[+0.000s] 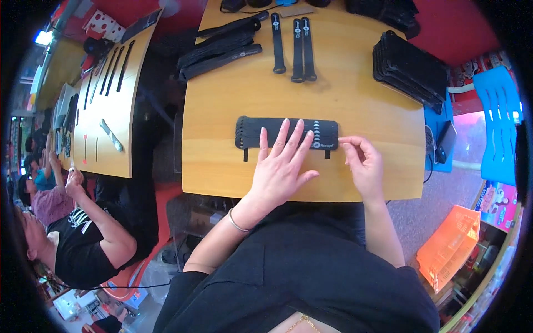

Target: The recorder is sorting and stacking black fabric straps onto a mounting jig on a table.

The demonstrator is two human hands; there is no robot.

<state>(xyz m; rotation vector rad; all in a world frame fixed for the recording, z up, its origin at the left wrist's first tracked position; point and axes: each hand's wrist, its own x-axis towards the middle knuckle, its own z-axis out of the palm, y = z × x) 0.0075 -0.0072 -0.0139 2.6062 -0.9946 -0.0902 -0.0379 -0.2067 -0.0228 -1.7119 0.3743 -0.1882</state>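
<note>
A row of overlapping black straps [277,123] lies flat on the wooden table in front of me, with pale printing and slotted ends at the left. Two short black tabs stick out below its near edge. My left hand [282,166] rests palm down on the straps, fingers spread, holding nothing. At the right end of the row, the bent fingers of my right hand [363,166] pinch at the edge of the straps. How much they grip there is partly hidden.
Three single black straps [278,44] lie at the far middle of the table [355,111], beside a pile of black straps [222,47] at far left. A stack of black pieces [408,66] stands at far right. A co-worker [89,238] sits at the left table; an orange crate [449,247] stands lower right.
</note>
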